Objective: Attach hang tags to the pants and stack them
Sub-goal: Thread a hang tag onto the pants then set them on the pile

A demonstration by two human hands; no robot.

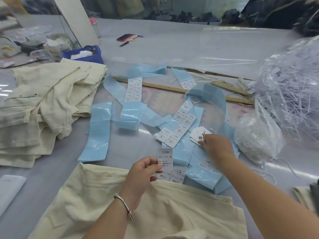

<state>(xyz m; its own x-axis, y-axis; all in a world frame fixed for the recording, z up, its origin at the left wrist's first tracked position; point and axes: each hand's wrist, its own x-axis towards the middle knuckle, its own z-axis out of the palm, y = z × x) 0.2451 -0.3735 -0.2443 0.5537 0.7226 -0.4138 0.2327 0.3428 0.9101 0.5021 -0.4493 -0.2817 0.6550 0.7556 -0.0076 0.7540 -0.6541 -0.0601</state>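
A cream pair of pants (pixel 107 204) lies flat at the table's near edge, under both my forearms. My left hand (pixel 144 173) pinches a white size sticker (pixel 165 159) printed "1103# XS" and holds it upright above the pants. My right hand (pixel 216 146) reaches forward and its fingertips touch a small pile of white hang tags (pixel 198 134) with black lettering. Whether the fingers pinch a tag is hidden. A stack of cream pants (pixel 43 109) lies at the left.
Blue backing strips (pixel 100 131) with white stickers lie scattered over the middle. A wooden ruler (pixel 165 87) lies behind them. Clear bags of plastic tag strings (pixel 290 94) fill the right side. A blue bin (pixel 86 55), small scissors (pixel 124 44) and a white pillar stand farther back.
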